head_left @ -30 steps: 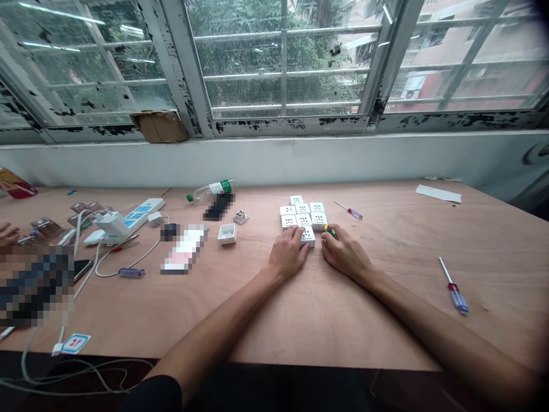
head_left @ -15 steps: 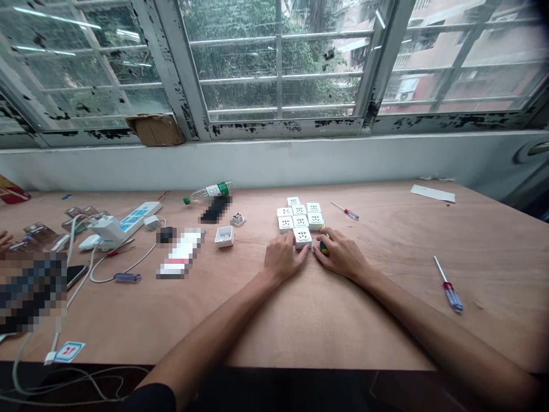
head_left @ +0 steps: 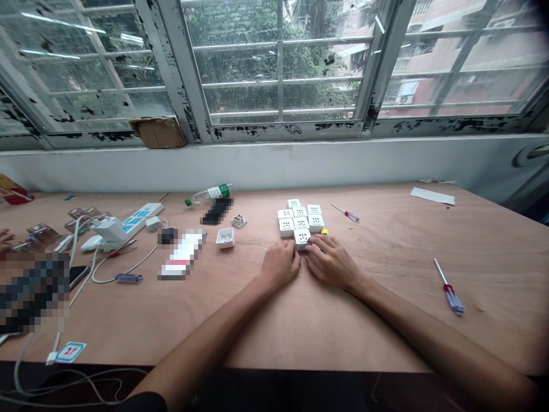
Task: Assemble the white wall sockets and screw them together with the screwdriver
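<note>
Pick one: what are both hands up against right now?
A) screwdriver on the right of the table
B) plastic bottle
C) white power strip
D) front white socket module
D. The fingers of the left hand and the right hand meet at the front white socket module, at the near end of the cluster of socket modules.

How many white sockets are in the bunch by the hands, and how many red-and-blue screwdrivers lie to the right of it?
White sockets: 8
Red-and-blue screwdrivers: 2
Total: 10
</note>
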The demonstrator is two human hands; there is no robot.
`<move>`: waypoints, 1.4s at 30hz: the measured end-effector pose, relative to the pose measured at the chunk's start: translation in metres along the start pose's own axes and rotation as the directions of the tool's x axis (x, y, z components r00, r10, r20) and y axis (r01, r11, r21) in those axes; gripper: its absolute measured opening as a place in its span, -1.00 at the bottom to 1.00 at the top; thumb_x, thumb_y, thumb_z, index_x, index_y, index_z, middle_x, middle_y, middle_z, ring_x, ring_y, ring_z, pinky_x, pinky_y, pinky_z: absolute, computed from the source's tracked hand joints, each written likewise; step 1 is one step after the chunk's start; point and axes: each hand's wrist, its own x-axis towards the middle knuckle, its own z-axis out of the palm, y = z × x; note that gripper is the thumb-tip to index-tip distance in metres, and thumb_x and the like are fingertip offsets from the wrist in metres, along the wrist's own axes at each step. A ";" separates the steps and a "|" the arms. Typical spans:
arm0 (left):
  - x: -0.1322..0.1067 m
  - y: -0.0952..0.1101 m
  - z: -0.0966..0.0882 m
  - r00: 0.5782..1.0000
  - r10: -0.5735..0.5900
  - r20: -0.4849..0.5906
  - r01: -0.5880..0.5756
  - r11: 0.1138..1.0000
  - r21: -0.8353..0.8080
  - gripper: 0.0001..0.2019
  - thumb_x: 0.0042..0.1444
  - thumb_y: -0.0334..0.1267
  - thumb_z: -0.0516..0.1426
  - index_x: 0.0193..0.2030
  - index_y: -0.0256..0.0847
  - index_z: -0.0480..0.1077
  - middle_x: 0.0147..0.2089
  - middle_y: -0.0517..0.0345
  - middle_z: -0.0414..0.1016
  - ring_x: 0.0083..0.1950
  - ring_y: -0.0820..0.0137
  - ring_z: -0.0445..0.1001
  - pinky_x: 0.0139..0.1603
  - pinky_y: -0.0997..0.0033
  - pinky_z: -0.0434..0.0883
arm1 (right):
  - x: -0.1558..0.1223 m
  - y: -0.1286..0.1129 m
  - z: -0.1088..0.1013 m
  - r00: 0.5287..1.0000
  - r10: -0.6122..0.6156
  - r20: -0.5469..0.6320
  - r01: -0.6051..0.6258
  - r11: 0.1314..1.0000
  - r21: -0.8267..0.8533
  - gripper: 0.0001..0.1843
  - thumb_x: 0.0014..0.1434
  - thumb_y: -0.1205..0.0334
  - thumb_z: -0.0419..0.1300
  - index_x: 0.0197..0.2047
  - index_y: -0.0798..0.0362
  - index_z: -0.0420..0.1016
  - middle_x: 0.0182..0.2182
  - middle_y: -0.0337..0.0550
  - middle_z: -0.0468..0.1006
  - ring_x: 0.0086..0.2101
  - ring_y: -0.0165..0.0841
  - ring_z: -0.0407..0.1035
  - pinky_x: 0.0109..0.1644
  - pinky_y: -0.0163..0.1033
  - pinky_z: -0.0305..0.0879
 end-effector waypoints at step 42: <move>0.008 -0.056 -0.018 0.964 -0.264 -0.040 0.266 0.932 0.248 -0.71 0.34 -0.18 -0.05 0.14 -0.16 0.26 0.01 -0.13 0.43 0.01 0.07 0.45 -0.02 0.09 0.35 | 0.013 -0.013 0.016 0.996 -0.022 0.086 0.019 0.999 0.029 -0.76 0.27 0.42 0.03 -0.09 0.09 0.47 -0.02 0.08 0.50 0.04 -0.10 0.35 0.00 0.01 0.39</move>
